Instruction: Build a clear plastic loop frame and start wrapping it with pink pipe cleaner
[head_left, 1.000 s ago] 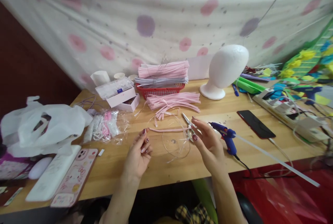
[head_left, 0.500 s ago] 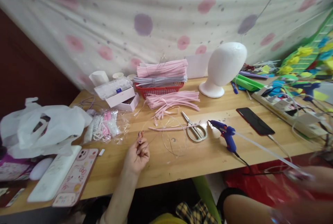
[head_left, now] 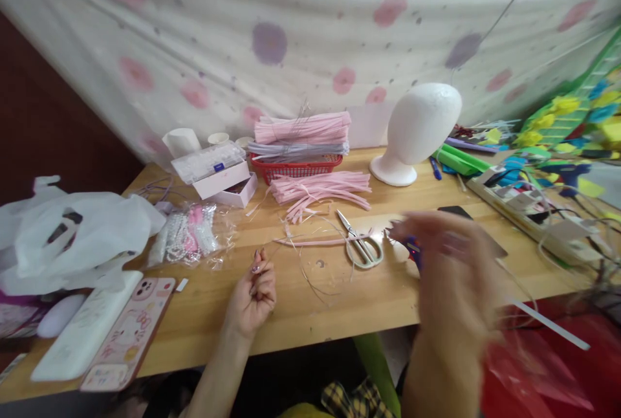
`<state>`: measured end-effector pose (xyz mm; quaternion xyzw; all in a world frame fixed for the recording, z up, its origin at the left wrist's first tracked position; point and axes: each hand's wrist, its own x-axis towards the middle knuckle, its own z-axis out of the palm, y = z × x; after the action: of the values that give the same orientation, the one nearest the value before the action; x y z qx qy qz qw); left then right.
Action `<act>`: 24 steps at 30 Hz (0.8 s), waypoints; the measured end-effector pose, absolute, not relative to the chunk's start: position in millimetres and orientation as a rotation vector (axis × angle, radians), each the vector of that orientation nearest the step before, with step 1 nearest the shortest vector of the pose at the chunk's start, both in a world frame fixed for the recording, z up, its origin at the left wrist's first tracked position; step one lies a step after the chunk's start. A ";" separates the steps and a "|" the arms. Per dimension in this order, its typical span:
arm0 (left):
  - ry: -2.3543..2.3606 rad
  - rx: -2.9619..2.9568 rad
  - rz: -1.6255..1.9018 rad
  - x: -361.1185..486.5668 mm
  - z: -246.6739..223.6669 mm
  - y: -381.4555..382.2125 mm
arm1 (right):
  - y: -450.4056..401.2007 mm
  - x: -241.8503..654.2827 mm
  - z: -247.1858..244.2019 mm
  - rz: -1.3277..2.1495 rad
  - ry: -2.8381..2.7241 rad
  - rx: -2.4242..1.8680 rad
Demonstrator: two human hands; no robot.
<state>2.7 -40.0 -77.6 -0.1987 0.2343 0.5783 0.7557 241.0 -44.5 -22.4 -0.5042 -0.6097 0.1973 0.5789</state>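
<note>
My left hand [head_left: 253, 292] is closed in a pinch on a thin wire [head_left: 304, 267], which curves in loose loops over the table. My right hand [head_left: 449, 269] is raised and smeared by motion; whether its fingers hold anything cannot be made out. Behind it, the blue glue gun [head_left: 412, 250] is largely hidden, with its long glue stick [head_left: 550, 324] sticking out to the right. Between my hands lies a pink pipe cleaner [head_left: 315, 242], partly across the scissors [head_left: 366, 254]. The scissors are slightly open.
Pink pipe cleaners [head_left: 325, 188] lie bundled before a red basket [head_left: 295, 169]. A white foam head [head_left: 422, 127] stands at the back. Bagged beads [head_left: 189, 237], a pink phone case [head_left: 130, 334] and a plastic bag [head_left: 82, 237] are left; a power strip [head_left: 548, 227] is right.
My right hand has risen from the lower right and swung left, now covering most of the glue gun and part of the dark phone. My left hand stays nearly in place, still pinching the wire.
</note>
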 end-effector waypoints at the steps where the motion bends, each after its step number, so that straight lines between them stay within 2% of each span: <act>1: 0.490 -0.462 1.254 4.5 -77.4 -40.2 | -39.3 237.8 -25.4 0.510 -1.393 -1.189; 6: 0.464 -0.538 1.200 14.3 -78.5 -39.4 | -23.7 225.4 -50.9 0.956 -1.233 -1.120; 12: 0.463 -0.546 1.206 20.3 -75.3 -40.4 | -16.1 228.1 -66.6 1.213 -1.002 -1.062; 24: 0.621 -0.379 1.194 11.0 -79.0 -35.0 | -7.3 234.3 -81.7 1.422 -0.939 -1.001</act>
<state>11.0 -35.0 -79.0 -0.1746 0.2857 0.5495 0.7654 234.3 -7.3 -81.7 -0.4230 -0.3968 0.6007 0.5502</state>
